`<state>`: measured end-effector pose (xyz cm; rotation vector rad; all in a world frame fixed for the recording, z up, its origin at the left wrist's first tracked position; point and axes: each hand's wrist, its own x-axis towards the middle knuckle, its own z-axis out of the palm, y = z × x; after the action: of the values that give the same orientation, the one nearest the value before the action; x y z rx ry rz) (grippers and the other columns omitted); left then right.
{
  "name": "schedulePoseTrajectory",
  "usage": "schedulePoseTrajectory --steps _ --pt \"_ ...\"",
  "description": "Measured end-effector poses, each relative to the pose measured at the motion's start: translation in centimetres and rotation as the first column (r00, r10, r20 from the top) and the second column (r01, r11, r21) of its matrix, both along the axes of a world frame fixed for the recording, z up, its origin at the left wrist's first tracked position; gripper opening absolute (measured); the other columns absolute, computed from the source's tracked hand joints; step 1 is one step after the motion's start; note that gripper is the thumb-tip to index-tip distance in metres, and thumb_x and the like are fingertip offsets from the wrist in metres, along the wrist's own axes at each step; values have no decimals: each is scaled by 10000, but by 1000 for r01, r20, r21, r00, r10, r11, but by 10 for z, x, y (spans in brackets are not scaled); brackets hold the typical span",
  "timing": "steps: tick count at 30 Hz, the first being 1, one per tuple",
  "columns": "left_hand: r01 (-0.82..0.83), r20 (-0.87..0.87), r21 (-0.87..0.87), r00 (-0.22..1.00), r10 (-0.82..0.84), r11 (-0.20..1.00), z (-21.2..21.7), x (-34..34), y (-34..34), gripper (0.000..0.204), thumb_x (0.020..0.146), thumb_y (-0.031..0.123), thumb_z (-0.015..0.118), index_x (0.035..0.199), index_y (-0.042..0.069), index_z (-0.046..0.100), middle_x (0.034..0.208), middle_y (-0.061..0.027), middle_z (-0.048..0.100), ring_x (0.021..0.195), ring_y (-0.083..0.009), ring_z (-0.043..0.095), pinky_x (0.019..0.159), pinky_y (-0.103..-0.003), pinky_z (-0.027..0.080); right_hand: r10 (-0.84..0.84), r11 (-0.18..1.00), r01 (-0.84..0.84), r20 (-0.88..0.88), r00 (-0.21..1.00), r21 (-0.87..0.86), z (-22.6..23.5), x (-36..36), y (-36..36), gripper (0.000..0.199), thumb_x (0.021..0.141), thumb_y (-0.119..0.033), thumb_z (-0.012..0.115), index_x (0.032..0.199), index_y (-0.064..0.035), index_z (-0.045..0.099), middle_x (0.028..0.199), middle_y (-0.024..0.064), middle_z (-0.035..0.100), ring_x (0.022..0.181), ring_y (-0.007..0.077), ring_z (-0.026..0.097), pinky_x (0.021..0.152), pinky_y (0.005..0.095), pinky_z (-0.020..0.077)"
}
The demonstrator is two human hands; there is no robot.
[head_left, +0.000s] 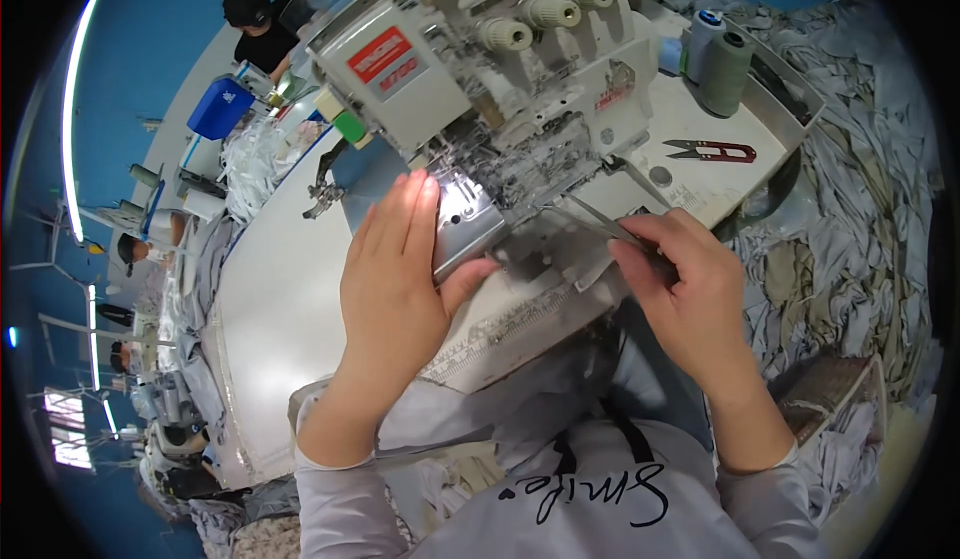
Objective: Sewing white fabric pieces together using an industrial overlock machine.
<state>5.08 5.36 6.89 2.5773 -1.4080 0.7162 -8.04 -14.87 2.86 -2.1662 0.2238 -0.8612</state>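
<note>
In front of me stands an overlock sewing machine [425,94], its looper area uncovered and showing metal parts. My left hand [395,279] lies flat with fingers stretched along the shiny metal plate [468,217], thumb apart at its near edge. My right hand [690,294] is closed round a pair of tweezers [598,217], whose tips point toward the open looper area [535,174]. Whether the tips touch anything there is too small to tell. Red-handled thread snips [712,151] lie on the machine's right ledge, beyond my right hand.
A grey-green thread cone [725,77] and a blue-white one [705,34] stand behind the snips. Heaped grey fabric [850,229] fills the right side. A printed ruler [500,334] runs along the white table's [270,319] front edge. Another person [262,39] sits at far left.
</note>
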Motion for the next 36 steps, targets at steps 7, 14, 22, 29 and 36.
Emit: schedulePoseTrajectory --steps 7,14,22,29,36 --pt "-50 106 -9 993 51 999 -4 1 -13 797 645 509 753 1188 -34 540 1170 -175 589 1062 -337 583 866 -380 482 114 993 -108 178 977 -44 -11 39 -14 156 767 -27 706 898 -12 621 740 105 586 545 215 574 489 285 452" --pt "-69 100 21 993 66 997 -3 -1 -15 803 638 530 744 1184 -24 546 1165 -169 599 1040 -335 596 858 -386 487 -59 956 -50 353 934 291 -27 49 -60 264 879 -15 587 1131 -14 509 938 25 566 702 72 511 620 194 421" --pt "-72 111 46 992 67 996 -1 -1 -17 805 642 543 732 1182 -25 547 1166 -176 598 1034 -334 598 845 -383 491 -203 895 69 264 943 441 -6 138 -149 284 895 -197 614 1161 -97 627 719 -20 558 599 58 475 572 219 389" --pt "-80 122 53 990 73 995 -1 -3 -15 798 660 546 721 1186 -28 543 1177 -177 593 1031 -337 598 844 -384 493 -169 983 165 38 985 84 -11 162 -170 257 866 -255 623 1027 -59 664 680 132 604 618 234 538 601 339 437" --pt "-87 107 56 991 81 995 -1 -3 -16 801 657 529 733 1200 -24 533 1190 -177 586 1026 -334 595 844 -377 485 -342 932 360 228 911 -38 -18 158 -160 285 871 -274 624 1008 -27 660 702 127 627 585 213 516 598 322 430"
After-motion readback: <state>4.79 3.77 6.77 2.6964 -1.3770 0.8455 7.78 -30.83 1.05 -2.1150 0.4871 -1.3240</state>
